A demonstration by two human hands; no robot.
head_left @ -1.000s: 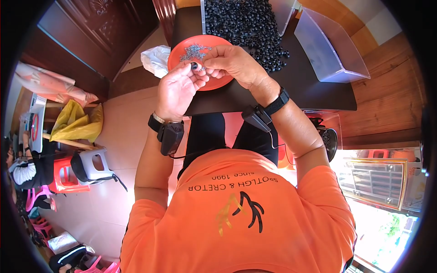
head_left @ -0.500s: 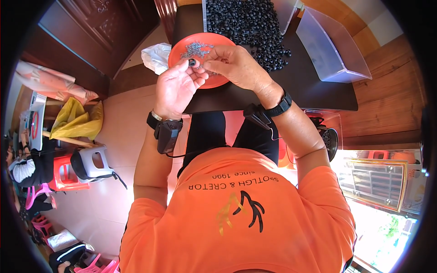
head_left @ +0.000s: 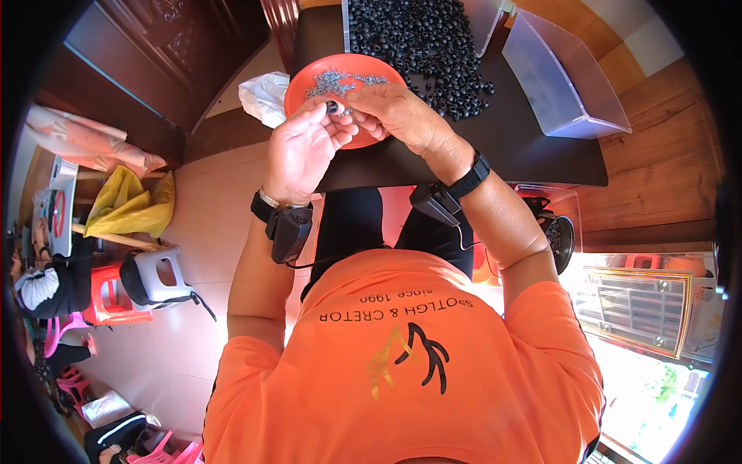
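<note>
A small round black plastic piece (head_left: 332,107) is pinched between the thumb and fingers of my left hand (head_left: 297,158), whose palm is turned up. My right hand (head_left: 413,120) meets it from the right, thumb and fingers pressed together close to the black piece. Whatever its fingertips hold is too small to make out. Both hands hover over the near part of a round orange-red plate (head_left: 379,65). Small silvery metal bits (head_left: 332,82) lie scattered on that plate. Just beyond my right hand spreads a heap of similar black pieces (head_left: 421,39), spilling out of a clear container.
The dark table (head_left: 533,158) carries an upright translucent bin (head_left: 553,81) at the right. A crumpled white plastic bag (head_left: 264,98) sits left of the plate. Farther left are a yellow bag (head_left: 135,205), plastic stools (head_left: 166,274) and other people. A wooden panel (head_left: 657,155) borders the right side.
My right hand has shifted slightly down, its fingers curling in closer to the black piece. My left hand has barely moved and keeps its pinch.
</note>
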